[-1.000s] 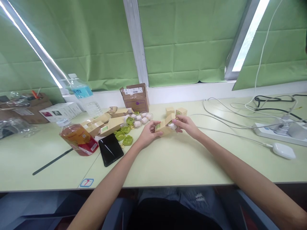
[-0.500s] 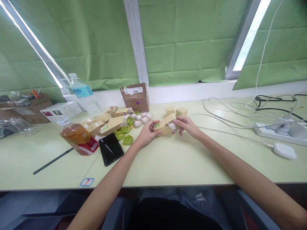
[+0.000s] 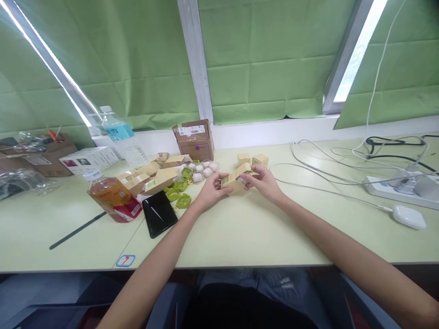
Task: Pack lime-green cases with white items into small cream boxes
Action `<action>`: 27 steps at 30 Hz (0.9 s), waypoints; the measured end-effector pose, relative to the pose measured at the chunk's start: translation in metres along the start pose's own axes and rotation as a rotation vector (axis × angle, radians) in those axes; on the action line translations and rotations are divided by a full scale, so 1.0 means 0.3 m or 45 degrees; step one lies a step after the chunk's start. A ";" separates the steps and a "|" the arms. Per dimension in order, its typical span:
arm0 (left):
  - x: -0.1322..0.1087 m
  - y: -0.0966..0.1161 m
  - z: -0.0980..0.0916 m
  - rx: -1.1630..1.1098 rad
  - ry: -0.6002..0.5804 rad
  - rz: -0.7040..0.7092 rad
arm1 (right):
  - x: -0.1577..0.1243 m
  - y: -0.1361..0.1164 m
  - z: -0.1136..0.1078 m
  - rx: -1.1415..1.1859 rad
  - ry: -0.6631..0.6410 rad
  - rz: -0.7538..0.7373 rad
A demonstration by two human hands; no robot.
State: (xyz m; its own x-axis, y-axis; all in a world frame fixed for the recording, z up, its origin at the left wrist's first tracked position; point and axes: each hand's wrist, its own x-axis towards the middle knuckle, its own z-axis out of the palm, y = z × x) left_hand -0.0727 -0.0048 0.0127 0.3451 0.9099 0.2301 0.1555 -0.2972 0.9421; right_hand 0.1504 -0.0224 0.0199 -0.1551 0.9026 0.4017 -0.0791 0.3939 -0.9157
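Observation:
My left hand (image 3: 213, 189) grips a small yellow cardboard box (image 3: 232, 182) with a green label, held tilted just above the table. My right hand (image 3: 264, 183) is closed at the box's open right end, its thumb pressed into the mouth and its fingers by the raised flap. A pale pinkish, rounded piece lies inside the opening, mostly hidden by the thumb and the box. Two more small yellow boxes, one on the left (image 3: 243, 158) and one on the right (image 3: 260, 160), stand just behind my hands.
Green flower-shaped pieces (image 3: 183, 200), pale rounded pieces in clear plastic (image 3: 207, 172) and opened yellow boxes (image 3: 159, 181) lie left. Nearby are a black phone (image 3: 159, 214), a drink bottle (image 3: 115, 199), a water bottle (image 3: 120, 137) and a brown carton (image 3: 196, 145). Cables and a power strip (image 3: 394, 190) lie right.
The pale piece has gone deeper into the box, pushed left by my right hand. My left hand keeps its hold on the box.

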 end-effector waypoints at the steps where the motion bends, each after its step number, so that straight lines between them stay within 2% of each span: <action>1: -0.002 0.003 0.001 -0.001 -0.004 -0.004 | -0.003 0.000 0.004 -0.037 0.027 -0.015; 4: -0.006 0.012 0.009 -0.022 -0.020 -0.026 | -0.004 0.002 0.006 -0.129 0.076 -0.086; 8: -0.010 0.017 0.024 -0.085 -0.018 -0.057 | -0.002 0.007 0.002 -0.208 0.040 -0.169; 12: -0.015 0.006 0.046 -0.102 -0.032 0.013 | -0.013 0.004 0.004 -0.399 -0.021 -0.327; 16: -0.029 -0.001 0.075 -0.064 -0.125 0.090 | -0.027 -0.004 0.014 -0.549 -0.093 -0.528; 18: -0.036 0.005 0.084 -0.012 -0.170 0.113 | -0.030 -0.007 0.018 -0.578 -0.060 -0.532; 22: -0.040 0.023 0.087 0.053 -0.189 0.144 | -0.024 0.001 0.022 -0.606 0.084 -0.405; 27: -0.032 0.028 0.093 0.116 0.013 0.199 | -0.017 0.020 0.020 -0.563 0.121 -0.341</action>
State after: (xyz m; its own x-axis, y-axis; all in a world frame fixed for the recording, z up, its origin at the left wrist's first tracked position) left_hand -0.0488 -0.0241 0.0116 0.3624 0.8534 0.3747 0.1840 -0.4597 0.8688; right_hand 0.1448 -0.0257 0.0124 -0.0948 0.7640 0.6382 0.3230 0.6300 -0.7062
